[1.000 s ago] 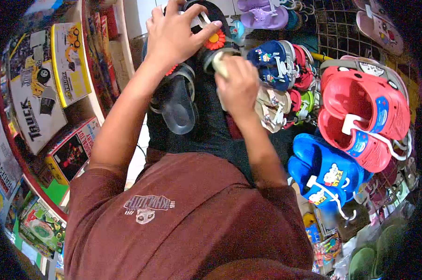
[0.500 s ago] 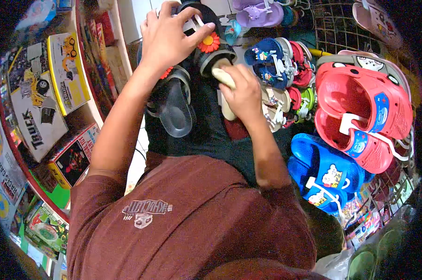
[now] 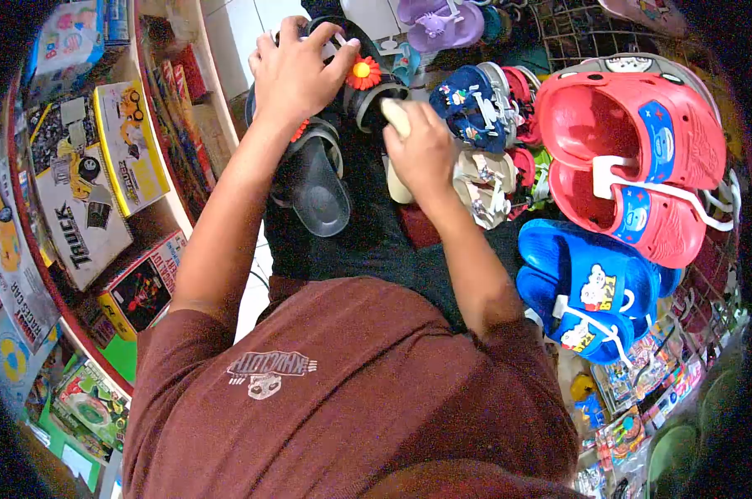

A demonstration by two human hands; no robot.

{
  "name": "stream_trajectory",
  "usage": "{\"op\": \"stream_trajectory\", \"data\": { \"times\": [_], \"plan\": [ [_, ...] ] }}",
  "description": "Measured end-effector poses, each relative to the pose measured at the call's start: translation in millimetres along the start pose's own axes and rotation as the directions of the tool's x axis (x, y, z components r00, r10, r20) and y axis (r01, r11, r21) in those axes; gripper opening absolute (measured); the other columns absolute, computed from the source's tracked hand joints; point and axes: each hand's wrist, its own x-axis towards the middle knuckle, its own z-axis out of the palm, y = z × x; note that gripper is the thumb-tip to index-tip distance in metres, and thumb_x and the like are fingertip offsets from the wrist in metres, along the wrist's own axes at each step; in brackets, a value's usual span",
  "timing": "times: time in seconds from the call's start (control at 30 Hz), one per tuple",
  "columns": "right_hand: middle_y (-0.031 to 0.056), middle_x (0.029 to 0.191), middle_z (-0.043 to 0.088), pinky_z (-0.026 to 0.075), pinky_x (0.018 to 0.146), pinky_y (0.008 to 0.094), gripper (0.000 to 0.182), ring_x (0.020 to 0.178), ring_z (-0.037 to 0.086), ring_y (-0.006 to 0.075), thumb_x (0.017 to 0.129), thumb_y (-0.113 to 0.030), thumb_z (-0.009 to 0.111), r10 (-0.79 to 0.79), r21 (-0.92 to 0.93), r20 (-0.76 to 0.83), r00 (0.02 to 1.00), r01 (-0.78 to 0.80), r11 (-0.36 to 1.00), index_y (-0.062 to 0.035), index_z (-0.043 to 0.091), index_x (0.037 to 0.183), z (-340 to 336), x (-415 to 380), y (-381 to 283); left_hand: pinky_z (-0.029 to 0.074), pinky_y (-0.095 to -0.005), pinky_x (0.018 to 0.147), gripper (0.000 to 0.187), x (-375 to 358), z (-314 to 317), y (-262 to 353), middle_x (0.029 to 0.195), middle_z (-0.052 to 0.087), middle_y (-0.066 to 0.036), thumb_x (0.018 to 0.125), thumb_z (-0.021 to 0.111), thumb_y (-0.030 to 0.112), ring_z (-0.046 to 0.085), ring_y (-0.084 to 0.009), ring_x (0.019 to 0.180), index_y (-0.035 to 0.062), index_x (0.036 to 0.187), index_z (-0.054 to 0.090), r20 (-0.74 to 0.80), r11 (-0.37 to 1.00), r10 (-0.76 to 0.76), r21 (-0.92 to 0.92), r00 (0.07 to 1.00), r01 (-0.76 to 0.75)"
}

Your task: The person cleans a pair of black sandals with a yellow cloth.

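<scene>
My left hand (image 3: 297,79) is curled over a pair of black sandals with red-orange flowers, its thumb beside the flower (image 3: 363,73) on the right-hand sandal (image 3: 367,104). The other sandal (image 3: 319,187) extends below that hand, its dark smooth sole facing up. A white strip shows between thumb and fingers. My right hand (image 3: 423,150) is closed round a cream, rounded, elongated object (image 3: 396,118) just below the right-hand sandal's end. Its kind is not clear, since my fingers cover much of it. Another cream part (image 3: 398,185) shows beneath that hand.
Small children's sandals (image 3: 480,108) hang to the right, near red clogs (image 3: 675,141) and blue slides (image 3: 584,274) on white hangers against a wire rack (image 3: 588,33). Purple sandals (image 3: 442,25) are at the top. Shelves with boxed toy trucks (image 3: 81,195) stand at left.
My right hand has drawn the cream object slightly away from the sandal's end. My left hand stays on the sandals. The whole view has shifted a little.
</scene>
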Motion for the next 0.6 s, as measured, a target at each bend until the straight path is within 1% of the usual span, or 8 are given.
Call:
{"op": "stream_trajectory", "data": {
  "times": [0.1, 0.13, 0.27, 0.3, 0.37, 0.43, 0.5, 0.6],
  "plan": [
    [0.0135, 0.097, 0.064, 0.052, 0.075, 0.0455, 0.026, 0.088, 0.064, 0.0376, 0.078, -0.015, 0.071, -0.164, 0.168, 0.064, 0.984, 0.151, 0.974, -0.009, 0.065, 0.102, -7, 0, -13, 0.043, -0.0557, 0.095, 0.043, 1, -2, -3, 0.13, 0.054, -0.014, 0.091, 0.055, 0.059, 0.052, -0.0414, 0.116, 0.0296, 0.119, 0.067, 0.013, 0.999, -0.015, -0.052, 1.0, 0.015],
    [0.0134, 0.097, 0.064, 0.052, 0.076, 0.0457, 0.027, 0.089, 0.064, 0.0377, 0.078, -0.017, 0.072, -0.206, 0.195, 0.138, 0.969, 0.177, 0.965, -0.0093, 0.064, 0.103, -13, -2, -10, 0.043, -0.0558, 0.095, 0.042, 1, -2, -6, 0.13, 0.054, -0.014, 0.091, 0.055, 0.059, 0.052, -0.0413, 0.117, 0.0299, 0.12, 0.067, 0.026, 0.998, -0.017, -0.065, 1.0, 0.019],
    [0.0156, 0.093, 0.066, 0.052, 0.075, 0.0475, 0.028, 0.087, 0.065, 0.0392, 0.077, -0.02, 0.072, 0.003, 0.023, 0.297, 0.955, -0.011, 1.0, -0.008, 0.062, 0.1, -24, -10, 5, 0.042, -0.0568, 0.096, 0.04, -2, 2, -10, 0.13, 0.054, -0.012, 0.093, 0.053, 0.056, 0.052, -0.0414, 0.117, 0.0302, 0.12, 0.066, 0.022, 0.998, -0.009, -0.055, 1.0, 0.01],
    [0.0172, 0.093, 0.067, 0.052, 0.077, 0.0514, 0.028, 0.088, 0.066, 0.0393, 0.079, -0.027, 0.072, 0.046, -0.001, 0.329, 0.943, -0.049, 0.999, -0.0066, 0.061, 0.095, -25, -7, 7, 0.042, -0.057, 0.096, 0.04, -2, 3, -11, 0.13, 0.054, -0.012, 0.094, 0.052, 0.056, 0.052, -0.0415, 0.117, 0.0301, 0.12, 0.066, 0.016, 0.999, -0.008, -0.051, 1.0, 0.009],
    [0.0198, 0.088, 0.069, 0.052, 0.075, 0.0502, 0.028, 0.084, 0.067, 0.0409, 0.079, -0.028, 0.071, 0.18, 0.054, 0.354, 0.918, -0.212, 0.976, -0.005, 0.063, 0.093, -31, 0, 6, 0.042, -0.0574, 0.097, 0.04, -1, 3, -9, 0.13, 0.055, -0.012, 0.094, 0.051, 0.055, 0.052, -0.0418, 0.117, 0.0297, 0.121, 0.066, 0.029, 0.998, -0.038, -0.052, 0.999, 0.039],
    [0.0195, 0.086, 0.071, 0.054, 0.074, 0.0446, 0.03, 0.078, 0.069, 0.0371, 0.082, -0.028, 0.072, 0.272, 0.387, 0.188, 0.944, -0.326, 0.862, -0.0035, 0.068, 0.099, -24, 2, 10, 0.042, -0.0579, 0.097, 0.04, 0, 2, -6, 0.13, 0.055, -0.012, 0.095, 0.051, 0.054, 0.052, -0.0425, 0.117, 0.0292, 0.122, 0.066, 0.028, 0.997, -0.06, -0.052, 0.998, 0.062],
    [0.0167, 0.092, 0.071, 0.054, 0.077, 0.043, 0.025, 0.083, 0.069, 0.0338, 0.083, -0.021, 0.072, 0.371, 0.472, 0.14, 0.918, -0.391, 0.79, -0.0038, 0.069, 0.1, -33, 2, 1, 0.042, -0.0584, 0.097, 0.04, 0, 1, -3, 0.129, 0.056, -0.013, 0.095, 0.05, 0.053, 0.052, -0.0435, 0.117, 0.0288, 0.122, 0.066, 0.023, 0.996, -0.075, -0.044, 0.997, 0.076],
    [0.0147, 0.102, 0.07, 0.053, 0.079, 0.0406, 0.02, 0.092, 0.067, 0.0323, 0.081, -0.013, 0.073, 0.046, 0.297, -0.185, 0.982, 0.011, 0.955, -0.0043, 0.069, 0.099, -34, -7, -5, 0.039, -0.0568, 0.098, 0.038, 0, 5, -2, 0.128, 0.059, -0.016, 0.094, 0.051, 0.051, 0.053, -0.0457, 0.113, 0.0283, 0.119, 0.069, -0.01, 0.993, -0.085, -0.085, 0.996, 0.084]
  ]
}}
